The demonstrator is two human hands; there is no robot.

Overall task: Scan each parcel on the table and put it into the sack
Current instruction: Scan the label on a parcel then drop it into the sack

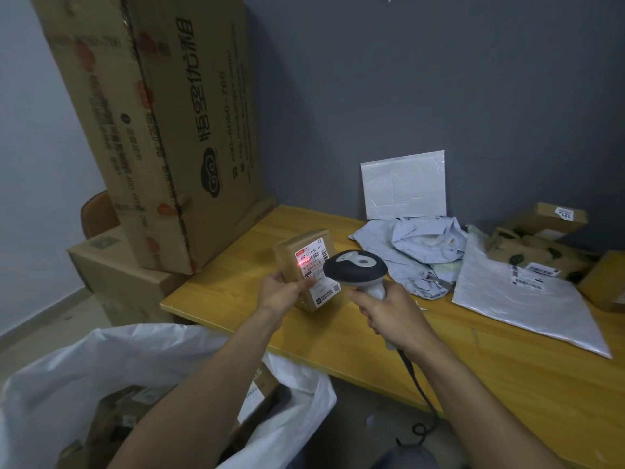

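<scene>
Nearest, under the left forearm, one white sack [135,360] is seen gaping open, with a few brown boxes inside. They can't really be counted.

Two hands are in view. One small brown parcel [287,255] is gripped by the left hand [279,294], fingers curled round its near edge. It's held tilted just above the counter [372,350], with a white shipping label [316,265] turned toward the right hand. A red scan line is thrown across that label.

One scanner [355,267] is clutched by the right hand [392,316], fingers wrapped round the handle and its head just beside the parcel. A dark cable [416,377] is trailed off the counter edge.

Past the right hand, one grey mailer bag [524,299] is laid flat, and a crumpled pale blue cloth [412,248] is bunched beside it.

Further out, at least three brown parcels [554,214] are piled, and one white envelope [404,184] is leaned on the wall.

Beyond the left hand, two big cartons [162,130] are stacked.
</scene>
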